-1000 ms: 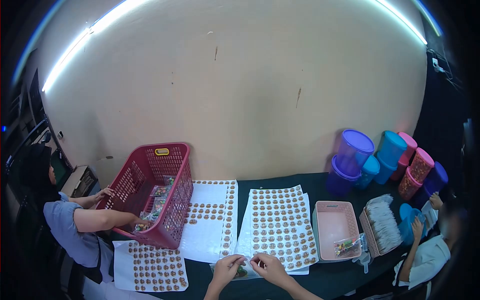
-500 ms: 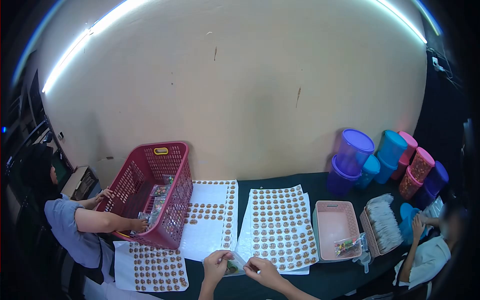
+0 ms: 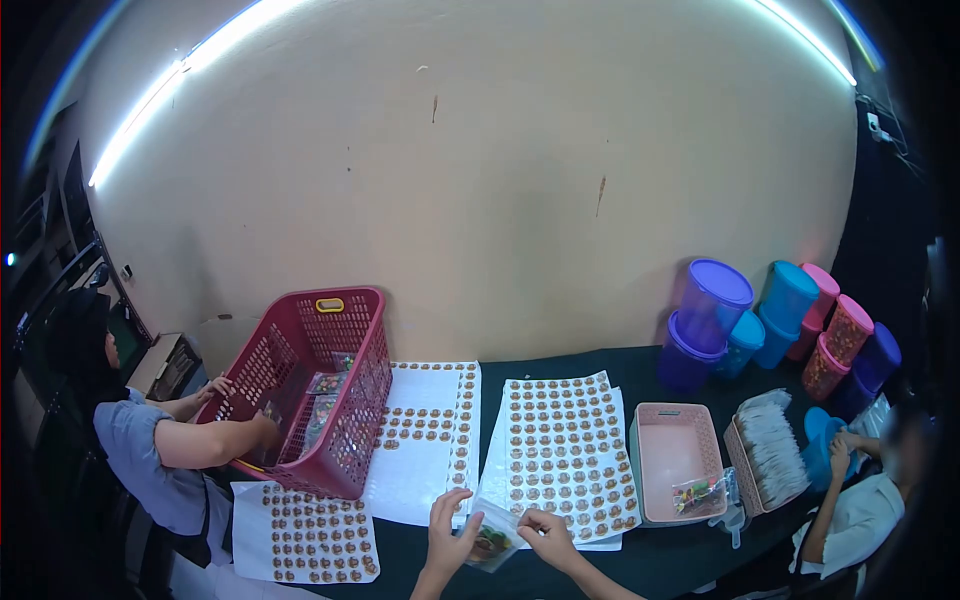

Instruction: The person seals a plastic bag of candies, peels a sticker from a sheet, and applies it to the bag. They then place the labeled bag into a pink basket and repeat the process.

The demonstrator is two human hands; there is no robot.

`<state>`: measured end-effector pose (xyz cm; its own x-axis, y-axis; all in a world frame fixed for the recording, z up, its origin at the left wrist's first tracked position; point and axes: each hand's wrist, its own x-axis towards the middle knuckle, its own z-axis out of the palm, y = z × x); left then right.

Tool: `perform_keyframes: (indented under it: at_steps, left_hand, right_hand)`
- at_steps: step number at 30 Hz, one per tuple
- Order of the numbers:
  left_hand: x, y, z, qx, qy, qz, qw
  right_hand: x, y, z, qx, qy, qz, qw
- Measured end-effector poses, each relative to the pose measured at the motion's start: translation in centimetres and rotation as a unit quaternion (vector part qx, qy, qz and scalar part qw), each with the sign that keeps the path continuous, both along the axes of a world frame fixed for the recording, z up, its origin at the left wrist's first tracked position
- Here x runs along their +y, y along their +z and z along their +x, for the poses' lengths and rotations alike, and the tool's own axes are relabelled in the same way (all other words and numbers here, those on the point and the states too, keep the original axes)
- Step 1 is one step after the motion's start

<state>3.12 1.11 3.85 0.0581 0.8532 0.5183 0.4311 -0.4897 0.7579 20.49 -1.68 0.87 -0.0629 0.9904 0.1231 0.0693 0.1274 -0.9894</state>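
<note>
A small clear plastic bag (image 3: 491, 543) with colourful pieces inside is held tilted between my hands, low in the middle of the view. My left hand (image 3: 449, 532) holds its left side, the thumb along the bag and the forefinger raised away. The fingers of my right hand (image 3: 550, 541) pinch its upper right edge. Just beyond the bag lie sheets of round stickers (image 3: 565, 450) and another sheet with part of its stickers gone (image 3: 420, 470).
At left, a co-worker (image 3: 150, 450) reaches into a maroon basket (image 3: 335, 440) containing filled bags. A sticker sheet (image 3: 305, 535) lies before it. On the right are a pink basket (image 3: 675, 445), a basket of white packets (image 3: 770, 450), lidded tubs (image 3: 715, 295) and another person (image 3: 850, 520).
My hands have moved slightly apart, and the bag now shows flatter, with its contents in sight. My left forefinger has lifted. The left co-worker's hand has moved deeper into the maroon basket.
</note>
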Motion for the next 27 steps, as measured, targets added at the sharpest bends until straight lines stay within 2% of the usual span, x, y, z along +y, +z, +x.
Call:
perform_keyframes:
  at_steps: [2,5,6,8,10,12,14,15,16,19,20,22,24,26,27]
  left_hand:
    - [-0.6,-0.8,0.4,0.006,0.000,-0.005,1.000]
    - [-1.8,-0.5,1.8,0.057,-0.089,-0.014,0.994]
    - [-2.1,-0.3,2.3,0.058,-0.088,-0.015,0.994]
    - [-2.4,0.1,3.2,0.143,-0.089,0.022,0.985]
    - [-2.3,-0.6,3.3,0.132,-0.075,0.006,0.988]
    - [-1.6,-1.4,2.8,0.081,-0.093,-0.026,0.992]
    - [-1.6,-1.2,2.5,0.095,-0.092,-0.007,0.991]
    - [-1.4,-1.3,2.4,0.042,-0.089,-0.035,0.995]
    - [-1.3,-1.4,2.3,-0.010,-0.085,-0.064,0.994]
    - [-1.1,-1.2,2.0,-0.025,-0.096,-0.075,0.992]
    - [-1.1,-1.1,1.9,-0.036,-0.114,-0.096,0.988]
    - [-1.3,-0.6,1.9,-0.036,-0.122,-0.112,0.986]
    - [-1.2,-0.7,1.8,-0.036,-0.132,-0.128,0.982]
    - [-1.0,-1.6,1.6,-0.043,-0.165,-0.138,0.976]
    - [-1.1,-1.4,1.6,-0.043,-0.166,-0.138,0.975]
  right_hand:
    - [0.1,-0.7,0.2,-0.007,-0.025,0.026,0.999]
    - [0.3,-1.1,0.2,0.056,-0.066,-0.008,0.996]
    - [0.3,-1.2,0.2,0.066,-0.067,-0.010,0.996]
    - [0.3,-1.3,0.0,0.078,-0.069,-0.012,0.995]
    - [0.1,-0.9,-0.6,0.062,-0.049,-0.019,0.997]
    - [-0.3,0.0,-1.0,0.097,-0.025,-0.037,0.994]
    - [-0.3,0.8,-1.1,0.005,-0.025,0.037,0.999]
    - [-0.4,1.4,-1.0,-0.047,-0.028,0.070,0.996]
    - [-0.4,1.7,-0.9,-0.047,-0.027,0.070,0.996]
    - [-0.2,2.2,-0.7,-0.165,-0.119,0.128,0.971]
    - [-0.2,2.4,-0.8,-0.165,-0.119,0.129,0.971]
    - [-0.2,3.8,-0.8,-0.268,-0.203,0.187,0.923]
    - [0.0,4.1,-0.3,-0.284,-0.182,0.194,0.921]
    - [0.3,3.4,0.2,-0.343,-0.088,0.200,0.913]
    - [0.4,3.1,0.1,-0.344,-0.089,0.200,0.913]
